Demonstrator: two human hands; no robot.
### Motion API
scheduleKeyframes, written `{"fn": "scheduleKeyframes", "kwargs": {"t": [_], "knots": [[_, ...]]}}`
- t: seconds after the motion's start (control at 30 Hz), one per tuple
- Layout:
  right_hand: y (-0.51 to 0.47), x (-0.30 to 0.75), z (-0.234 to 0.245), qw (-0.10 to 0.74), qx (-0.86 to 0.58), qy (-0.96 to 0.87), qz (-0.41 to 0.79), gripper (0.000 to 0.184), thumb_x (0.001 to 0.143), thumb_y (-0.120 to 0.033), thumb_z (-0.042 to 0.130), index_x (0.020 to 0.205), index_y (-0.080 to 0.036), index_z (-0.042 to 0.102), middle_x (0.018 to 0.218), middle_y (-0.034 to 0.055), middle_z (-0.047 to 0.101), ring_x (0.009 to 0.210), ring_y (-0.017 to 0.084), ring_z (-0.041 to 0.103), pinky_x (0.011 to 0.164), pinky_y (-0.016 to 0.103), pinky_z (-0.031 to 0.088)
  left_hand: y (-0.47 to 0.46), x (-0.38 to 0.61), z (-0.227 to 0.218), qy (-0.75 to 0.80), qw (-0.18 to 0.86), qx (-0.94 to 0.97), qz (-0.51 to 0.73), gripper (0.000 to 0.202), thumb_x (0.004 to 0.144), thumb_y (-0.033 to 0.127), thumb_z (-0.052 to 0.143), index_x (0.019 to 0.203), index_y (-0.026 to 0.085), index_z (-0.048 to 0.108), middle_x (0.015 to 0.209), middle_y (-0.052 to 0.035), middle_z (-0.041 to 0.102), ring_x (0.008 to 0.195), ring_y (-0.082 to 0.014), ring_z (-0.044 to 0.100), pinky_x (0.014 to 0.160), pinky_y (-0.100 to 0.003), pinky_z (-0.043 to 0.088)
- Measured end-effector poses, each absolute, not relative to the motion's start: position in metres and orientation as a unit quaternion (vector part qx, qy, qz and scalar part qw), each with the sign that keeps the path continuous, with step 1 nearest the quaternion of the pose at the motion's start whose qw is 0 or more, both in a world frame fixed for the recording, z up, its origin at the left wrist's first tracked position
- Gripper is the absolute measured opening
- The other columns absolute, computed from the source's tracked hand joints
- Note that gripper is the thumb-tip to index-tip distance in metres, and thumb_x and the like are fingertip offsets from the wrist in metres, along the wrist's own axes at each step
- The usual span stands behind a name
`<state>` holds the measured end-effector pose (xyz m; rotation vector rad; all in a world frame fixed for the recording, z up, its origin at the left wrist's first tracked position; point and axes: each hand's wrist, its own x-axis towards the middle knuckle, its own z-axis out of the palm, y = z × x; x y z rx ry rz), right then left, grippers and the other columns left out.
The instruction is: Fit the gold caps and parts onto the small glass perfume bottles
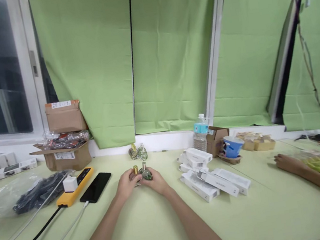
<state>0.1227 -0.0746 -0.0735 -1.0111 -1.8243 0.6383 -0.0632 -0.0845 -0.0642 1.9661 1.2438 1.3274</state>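
The bottle (146,174) is mottled green, power strip (75,186) yellow, phone (95,187) black.

A clear plastic water bottle (200,132) with a blue label stands at the back of the green table (151,225), before the green curtains (168,54). Just right of it sits a small brown carton (217,138), and beyond that a blue paper cup (232,146). In front of the bottle lie scattered white retail boxes (213,178). Well to its left are a black phone (96,187), a yellow power strip (75,186) bearing a white charger (70,184), and an open cardboard box (69,159).
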Motion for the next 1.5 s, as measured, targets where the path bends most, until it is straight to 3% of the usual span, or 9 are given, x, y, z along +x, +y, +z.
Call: {"fn": "scheduleKeyframes", "kwargs": {"t": [0.13, 0.37, 0.5, 0.7, 0.97, 1.27, 1.5], "knots": [[-0.068, 0.123, -0.077, 0.465, -0.434, -0.741, 0.214, 0.025, 0.075, -0.037, 0.066, 0.092, -0.019, 0.063, 0.087, 0.0019, 0.068, 0.080, 0.019, 0.061, 0.076, 0.030, 0.047, -0.084, -0.062, -0.068, 0.452, 0.221, 0.722, 0.475, 0.024, 0.083, 0.039, 0.056, 0.097, 0.020, 0.061, 0.089, -0.0029, 0.069, 0.080, -0.0179, 0.063, 0.071, -0.026, 0.045], [-0.067, 0.121, -0.080, 0.467, -0.461, -0.731, 0.189, 0.030, 0.074, -0.028, 0.060, 0.103, -0.019, 0.059, 0.091, 0.0026, 0.068, 0.084, 0.020, 0.062, 0.080, 0.032, 0.048, -0.085, -0.067, -0.066, 0.512, 0.193, 0.706, 0.450, 0.023, 0.085, 0.033, 0.054, 0.104, 0.022, 0.061, 0.088, -0.0031, 0.070, 0.080, -0.0184, 0.064, 0.070, -0.027, 0.044], [-0.070, 0.118, -0.078, 0.453, -0.463, -0.741, 0.178, 0.036, 0.075, -0.026, 0.057, 0.111, -0.020, 0.057, 0.097, 0.0033, 0.068, 0.088, 0.021, 0.062, 0.084, 0.033, 0.048, -0.087, -0.068, -0.071, 0.478, 0.211, 0.720, 0.457, 0.039, 0.083, 0.024, 0.053, 0.122, 0.024, 0.055, 0.098, -0.0032, 0.070, 0.089, -0.0188, 0.065, 0.080, -0.029, 0.048], [-0.080, 0.114, -0.069, 0.456, -0.414, -0.768, 0.175, 0.026, 0.078, -0.027, 0.056, 0.103, -0.021, 0.063, 0.092, 0.0010, 0.067, 0.083, 0.018, 0.059, 0.077, 0.028, 0.048, -0.096, -0.058, -0.071, 0.443, 0.247, 0.738, 0.446, 0.065, 0.082, 0.023, 0.055, 0.144, 0.023, 0.037, 0.115, -0.0070, 0.067, 0.101, -0.0214, 0.064, 0.092, -0.034, 0.049], [-0.084, 0.115, -0.067, 0.443, -0.395, -0.775, 0.218, 0.029, 0.085, -0.028, 0.052, 0.109, -0.019, 0.065, 0.089, -0.0004, 0.067, 0.074, 0.014, 0.058, 0.069, 0.023, 0.047, -0.104, -0.058, -0.064, 0.358, 0.314, 0.757, 0.448, 0.066, 0.080, 0.029, 0.064, 0.143, 0.022, 0.041, 0.134, -0.0097, 0.057, 0.122, -0.0242, 0.056, 0.104, -0.037, 0.045], [-0.085, 0.115, -0.066, 0.436, -0.397, -0.757, 0.281, 0.041, 0.089, -0.040, 0.056, 0.125, -0.022, 0.060, 0.105, 0.0037, 0.068, 0.085, 0.017, 0.062, 0.078, 0.030, 0.051, -0.091, -0.064, -0.072, 0.335, 0.374, 0.730, 0.463, 0.066, 0.076, 0.033, 0.074, 0.135, 0.020, 0.049, 0.123, -0.0110, 0.064, 0.105, -0.0240, 0.064, 0.092, -0.038, 0.051], [-0.086, 0.114, -0.069, 0.442, -0.417, -0.744, 0.278, 0.065, 0.076, -0.056, 0.071, 0.129, -0.022, 0.055, 0.107, 0.0062, 0.068, 0.089, 0.020, 0.064, 0.077, 0.033, 0.052, -0.087, -0.064, -0.077, 0.321, 0.380, 0.719, 0.486, 0.064, 0.073, 0.035, 0.077, 0.131, 0.020, 0.053, 0.119, -0.0115, 0.065, 0.104, -0.0256, 0.064, 0.089, -0.038, 0.052]]}}
